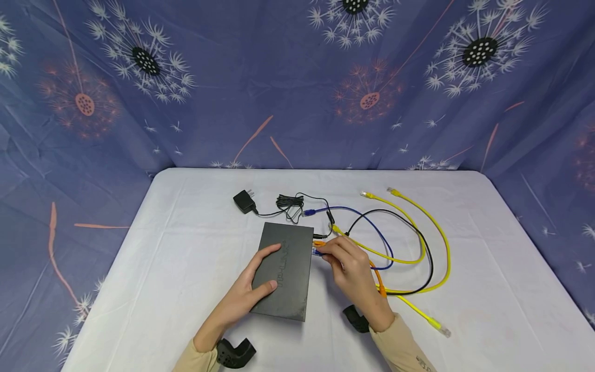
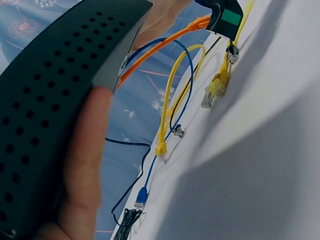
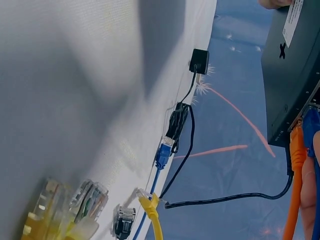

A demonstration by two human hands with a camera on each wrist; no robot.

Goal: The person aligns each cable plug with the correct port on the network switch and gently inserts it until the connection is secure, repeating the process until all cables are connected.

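A black network switch (image 1: pixel 292 271) with raised lettering is held up off the white table. My left hand (image 1: pixel 241 297) grips it from the left, thumb and fingers spread on its top; one finger (image 2: pixel 89 155) runs along its vented side in the left wrist view. At the port side, my right hand (image 1: pixel 350 266) pinches the blue plug (image 1: pixel 317 252) of a network cable. In the right wrist view this blue plug (image 3: pixel 311 125) is at the ports; how deep it sits is hidden. Beside it, an orange plug (image 3: pixel 298 142) and a black power lead (image 3: pixel 288 160) sit in the switch.
A black power adapter (image 1: pixel 244 202) with a bundled cord (image 1: pixel 289 202) lies behind the switch. Loose yellow cables (image 1: pixel 441 227), a black cable (image 1: pixel 431 258) and the blue cable's far plug (image 1: pixel 309 212) spread across the right and back. A patterned curtain (image 1: pixel 297 88) hangs behind the table.
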